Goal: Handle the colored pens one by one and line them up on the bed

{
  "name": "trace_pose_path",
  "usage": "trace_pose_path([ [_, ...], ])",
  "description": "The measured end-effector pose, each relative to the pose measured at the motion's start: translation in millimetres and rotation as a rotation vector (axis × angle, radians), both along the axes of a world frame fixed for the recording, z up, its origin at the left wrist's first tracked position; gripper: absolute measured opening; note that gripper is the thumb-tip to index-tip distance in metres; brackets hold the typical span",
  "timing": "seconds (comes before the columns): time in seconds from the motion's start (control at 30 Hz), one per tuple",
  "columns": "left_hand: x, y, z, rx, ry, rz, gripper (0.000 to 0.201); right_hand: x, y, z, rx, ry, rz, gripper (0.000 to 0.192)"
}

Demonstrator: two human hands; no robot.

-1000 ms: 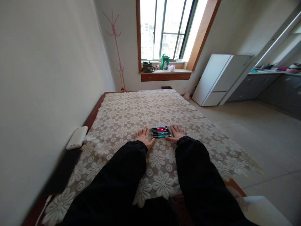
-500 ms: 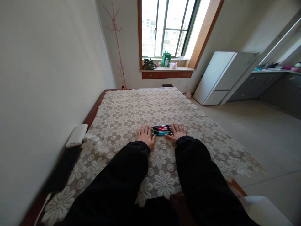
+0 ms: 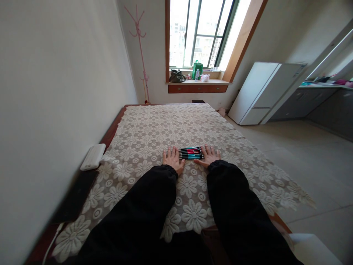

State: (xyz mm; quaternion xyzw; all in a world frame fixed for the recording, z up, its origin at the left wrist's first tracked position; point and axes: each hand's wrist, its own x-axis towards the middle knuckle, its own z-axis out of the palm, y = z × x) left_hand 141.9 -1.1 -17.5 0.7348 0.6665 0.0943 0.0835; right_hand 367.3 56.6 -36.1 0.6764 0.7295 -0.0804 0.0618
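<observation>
Both hands flat on the bed, bracketing a little row of pens

The left hand [image 3: 173,159] and right hand [image 3: 209,156] lay palm-down with fingers spread, holding nothing, each just touching an end of the row of pens [image 3: 191,153]. The pens sat side by side on the lace floral bedspread [image 3: 154,132], nearer the bed's foot edge, about midway across. They looked light, stiff and prone to rolling, so I'd pinch one by the barrel middle.

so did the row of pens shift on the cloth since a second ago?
No. The row of pens lies on the same flowers of the lace cloth, between left hand and right hand; only the camera moved.
</observation>
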Motion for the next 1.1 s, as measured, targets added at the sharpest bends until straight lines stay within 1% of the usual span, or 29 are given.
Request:
trace_pose_path([
  [0.37, -0.3, -0.8, 4.2, -0.030, 0.015, -0.008, 0.077, 0.0, 0.3, -1.1, -0.002, -0.007, 0.011, 0.110],
  [0.57, 0.7, -3.0, 7.1, -0.031, 0.095, 0.004, 0.078, -2.3, -2.2, 2.2, -0.010, -0.043, 0.013, 0.115],
  [0.83, 1.0, -2.6, 4.6, -0.015, 0.117, 0.007, 0.080, -4.7, -6.1, 10.3, -0.037, -0.066, 0.022, 0.110],
  [1.1, -4.0, -0.6, 3.5, -0.039, 0.121, 0.000, 0.085, -5.1, -7.4, 9.4, -0.032, -0.057, 0.023, 0.113],
])
